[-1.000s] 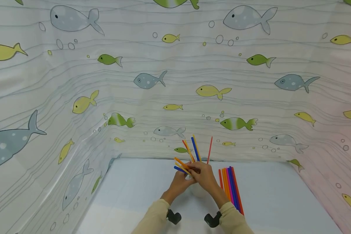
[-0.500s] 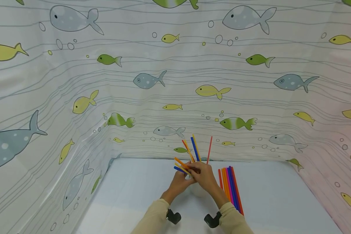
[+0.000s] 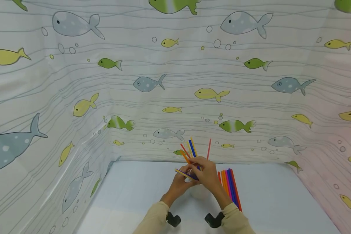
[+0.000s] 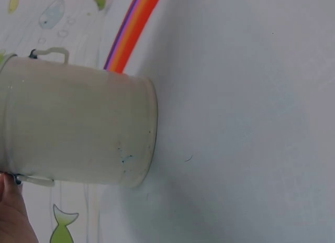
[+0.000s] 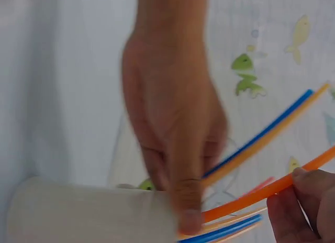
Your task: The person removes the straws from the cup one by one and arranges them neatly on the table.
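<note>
A white pot with small side handles stands upright on the table. My left hand grips it by the rim, thumb on the near side, as the right wrist view shows in blur. Above the rim, my right hand pinches an orange straw between thumb and fingers. A blue straw and a yellow straw lean out past the left hand. Several more straws in blue, yellow and red rise behind the hands. Their lower ends are hidden.
To the right of the pot, a row of straws in red, orange, pink and blue lies on the white table. A fish-patterned curtain surrounds the back and sides. Black camera mounts sit at both wrists.
The right hand has shifted slightly up and right, and the orange straw stands steeper, apart from the blue and yellow straws. The head view has tilted a little upward. The left hand stays at the pot.
</note>
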Available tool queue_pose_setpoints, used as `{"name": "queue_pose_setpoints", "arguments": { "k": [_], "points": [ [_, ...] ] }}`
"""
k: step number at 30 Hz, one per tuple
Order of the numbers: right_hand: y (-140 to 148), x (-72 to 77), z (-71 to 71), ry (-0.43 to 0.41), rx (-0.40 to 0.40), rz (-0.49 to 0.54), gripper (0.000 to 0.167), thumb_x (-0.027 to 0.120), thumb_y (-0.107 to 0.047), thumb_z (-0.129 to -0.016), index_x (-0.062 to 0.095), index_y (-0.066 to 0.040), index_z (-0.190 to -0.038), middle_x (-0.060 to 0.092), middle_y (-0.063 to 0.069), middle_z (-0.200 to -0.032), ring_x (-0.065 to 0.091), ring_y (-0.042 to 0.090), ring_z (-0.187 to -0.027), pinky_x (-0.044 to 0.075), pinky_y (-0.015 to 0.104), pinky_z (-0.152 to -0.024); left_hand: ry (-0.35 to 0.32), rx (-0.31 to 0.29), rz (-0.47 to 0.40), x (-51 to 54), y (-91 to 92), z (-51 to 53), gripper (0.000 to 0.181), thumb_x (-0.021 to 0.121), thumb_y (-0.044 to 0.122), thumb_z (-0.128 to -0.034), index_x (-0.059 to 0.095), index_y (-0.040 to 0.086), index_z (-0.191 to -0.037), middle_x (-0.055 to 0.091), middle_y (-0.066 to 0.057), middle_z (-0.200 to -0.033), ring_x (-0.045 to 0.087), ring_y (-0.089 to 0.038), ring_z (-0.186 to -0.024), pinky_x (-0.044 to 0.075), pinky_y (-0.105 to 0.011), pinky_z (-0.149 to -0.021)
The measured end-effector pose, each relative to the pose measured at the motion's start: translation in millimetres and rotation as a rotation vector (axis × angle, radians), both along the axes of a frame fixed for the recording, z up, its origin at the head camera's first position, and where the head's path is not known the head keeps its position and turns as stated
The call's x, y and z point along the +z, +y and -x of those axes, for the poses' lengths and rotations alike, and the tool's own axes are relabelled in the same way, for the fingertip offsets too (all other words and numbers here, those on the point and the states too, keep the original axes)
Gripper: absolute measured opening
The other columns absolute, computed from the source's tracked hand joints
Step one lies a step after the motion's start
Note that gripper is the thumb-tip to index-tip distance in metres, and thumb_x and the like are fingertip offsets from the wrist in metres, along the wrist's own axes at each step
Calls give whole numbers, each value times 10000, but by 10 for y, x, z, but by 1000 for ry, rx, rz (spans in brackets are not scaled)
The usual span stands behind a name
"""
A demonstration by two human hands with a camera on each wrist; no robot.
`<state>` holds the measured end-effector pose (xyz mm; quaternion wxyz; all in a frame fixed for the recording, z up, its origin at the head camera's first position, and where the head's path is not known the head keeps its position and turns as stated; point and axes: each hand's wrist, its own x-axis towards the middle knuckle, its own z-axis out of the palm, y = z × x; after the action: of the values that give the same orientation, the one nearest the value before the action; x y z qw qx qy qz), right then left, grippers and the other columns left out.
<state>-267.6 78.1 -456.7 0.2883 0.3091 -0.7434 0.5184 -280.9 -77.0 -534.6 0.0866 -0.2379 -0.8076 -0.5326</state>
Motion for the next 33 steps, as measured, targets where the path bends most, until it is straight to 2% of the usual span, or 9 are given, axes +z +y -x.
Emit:
{"name": "queue_pose_setpoints", "arguments": {
  "k": [7,13,17,22,25,27,30,32,33],
  "points": [
    [119,437,-106,60,98,154,230,701,152,-807,707,65,-1020,696,183,-979,687,314,-877,576,332,-788,-7,13,7,39,-20,-11,812,798,296,-797,403,78,-1472,501,-96,-1349,527,-235,-1247,449,-352,-1036],
    [296,823,-331,99,58,149,231,681,211,-782,682,123,-996,676,227,-948,669,347,-853,577,326,-794,5,-36,-42,16,-34,-8,809,806,255,-787,403,44,-1456,490,-118,-1337,528,-237,-1245,444,-315,-1033],
    [449,906,-367,91,10,153,228,677,208,-788,680,126,-1000,675,227,-953,664,339,-876,571,344,-812,37,-38,-36,-13,-40,5,793,806,258,-786,417,34,-1440,498,-128,-1316,544,-243,-1229,461,-304,-1012],
    [658,885,-358,54,-57,169,213,678,180,-808,681,124,-1014,676,218,-986,662,297,-926,566,331,-832,39,-35,-29,-20,-35,31,799,811,259,-780,420,25,-1436,501,-130,-1318,546,-225,-1230,458,-287,-1012],
    [776,832,-357,24,-119,169,210,689,165,-809,682,128,-1016,676,223,-988,656,326,-924,564,313,-827,28,-38,-39,-14,-31,35,816,816,254,-775,410,17,-1441,500,-135,-1323,546,-215,-1232,452,-282,-1015],
    [864,763,-350,1,-169,155,215,699,144,-814,684,122,-1028,679,218,-997,654,346,-925,562,294,-823,28,-40,-44,27,-22,6,810,817,199,-780,398,-12,-1440,495,-177,-1324,547,-262,-1231,456,-319,-1015],
    [1040,516,-253,-33,-246,145,227,718,100,-822,697,88,-1048,688,199,-1001,662,324,-923,555,231,-810,35,-43,-55,26,-11,-5,804,814,147,-783,386,-41,-1438,489,-208,-1325,545,-313,-1227,460,-369,-1012],
    [1160,324,-189,-63,-301,133,234,733,60,-829,708,52,-1061,697,168,-1004,675,253,-912,545,178,-795,38,-49,-63,28,-3,-21,790,812,125,-783,391,-54,-1428,488,-221,-1321,544,-340,-1220,462,-394,-1006],
    [1213,233,-163,-79,-326,128,235,741,40,-830,714,34,-1063,702,150,-1002,678,207,-899,539,153,-783,35,-52,-68,-12,-2,0,793,814,145,-782,396,-43,-1430,489,-209,-1324,545,-332,-1221,462,-392,-1009]
  ]
}}
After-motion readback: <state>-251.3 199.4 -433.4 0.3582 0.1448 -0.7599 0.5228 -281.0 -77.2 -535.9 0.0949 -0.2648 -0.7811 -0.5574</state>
